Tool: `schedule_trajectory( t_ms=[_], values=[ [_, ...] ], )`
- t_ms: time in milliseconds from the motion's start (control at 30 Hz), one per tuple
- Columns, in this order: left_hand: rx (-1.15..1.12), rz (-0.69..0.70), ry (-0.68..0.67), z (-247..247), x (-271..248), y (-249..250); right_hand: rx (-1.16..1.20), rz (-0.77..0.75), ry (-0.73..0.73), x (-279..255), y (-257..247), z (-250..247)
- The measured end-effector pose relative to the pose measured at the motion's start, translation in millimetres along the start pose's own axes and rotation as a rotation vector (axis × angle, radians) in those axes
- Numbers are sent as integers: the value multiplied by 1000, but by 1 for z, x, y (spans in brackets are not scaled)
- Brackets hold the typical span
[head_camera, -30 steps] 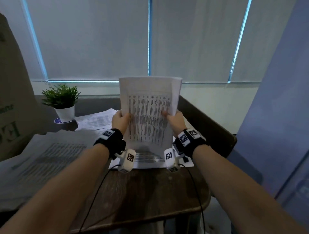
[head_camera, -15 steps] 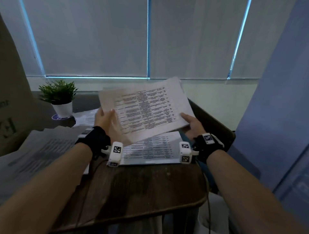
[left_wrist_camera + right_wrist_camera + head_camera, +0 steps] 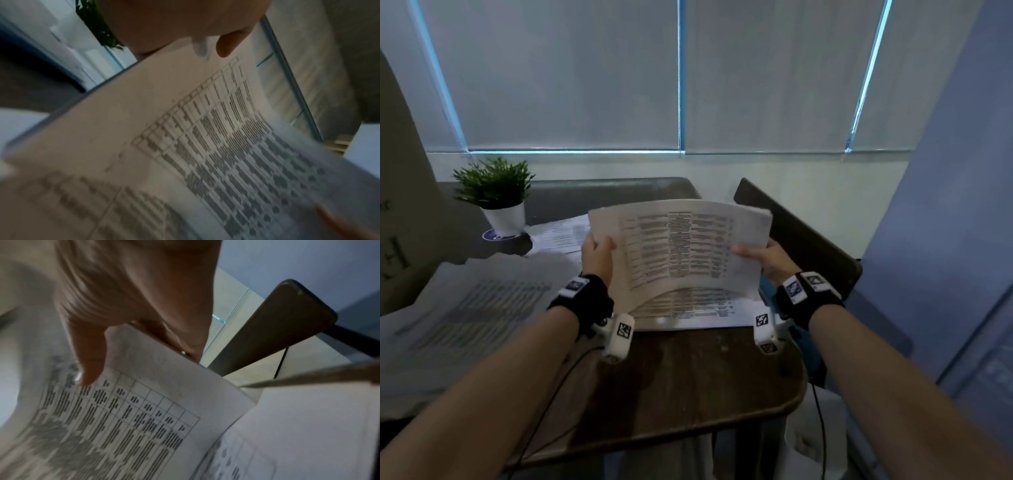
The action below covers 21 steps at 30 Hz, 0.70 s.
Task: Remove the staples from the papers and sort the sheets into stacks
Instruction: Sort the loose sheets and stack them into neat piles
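A thick bundle of printed sheets (image 3: 681, 246) with table text hangs landscape above the small wooden table (image 3: 688, 377), bowed downward in the middle. My left hand (image 3: 597, 255) grips its left edge, thumb on top. At the opposite edge my right hand (image 3: 767, 257) pinches it, thumb (image 3: 88, 356) pressed on the printed face (image 3: 123, 426). The left wrist view shows the same page (image 3: 205, 146) close up, blurred. Under the bundle a flat stack of printed sheets (image 3: 688, 310) lies on the table. No staple is visible.
A potted plant (image 3: 496, 192) stands at the back left beside another printed sheet (image 3: 561, 234). Loose printed papers (image 3: 465, 308) spread over the left surface. A dark chair back (image 3: 801, 236) stands right of the table; a blue wall is further right.
The bundle turned from upright portrait to landscape and came down toward the stack on the table. My hands spread apart to its left and right edges.
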State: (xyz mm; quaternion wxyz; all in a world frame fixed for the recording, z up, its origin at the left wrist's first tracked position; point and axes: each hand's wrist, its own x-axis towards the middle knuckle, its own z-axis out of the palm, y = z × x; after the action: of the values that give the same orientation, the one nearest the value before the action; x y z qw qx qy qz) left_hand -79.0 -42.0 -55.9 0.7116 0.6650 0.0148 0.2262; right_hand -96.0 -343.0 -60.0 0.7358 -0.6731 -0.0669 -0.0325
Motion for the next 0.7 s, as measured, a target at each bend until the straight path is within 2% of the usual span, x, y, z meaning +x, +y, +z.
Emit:
schedule_trajectory(
  t_ms=[67,167,267,300,367,433,467,600,700],
  values=[
    [38,-44,27,7,-8,-12,-6,-20,-14,3,6,8],
    [45,85,41,11,-2,-11,62,-9,74,10,-7,17],
    [27,156,100,0,11,-1,79,-4,47,10,-21,4],
    [20,142,103,-5,15,-3,55,18,16,7,-22,-2],
    [11,5,46,-13,13,-9,-22,57,-44,1,-12,-8],
    [20,-122,-19,-11,10,-20,9,70,8,-1,0,-5],
    [37,-130,-30,-9,10,-23,26,63,28,-1,3,-3],
    [137,-175,-70,-2,5,-22,-14,111,-39,6,14,0],
    [224,-151,-19,-1,4,-25,-141,85,207,14,20,-2]
  ],
)
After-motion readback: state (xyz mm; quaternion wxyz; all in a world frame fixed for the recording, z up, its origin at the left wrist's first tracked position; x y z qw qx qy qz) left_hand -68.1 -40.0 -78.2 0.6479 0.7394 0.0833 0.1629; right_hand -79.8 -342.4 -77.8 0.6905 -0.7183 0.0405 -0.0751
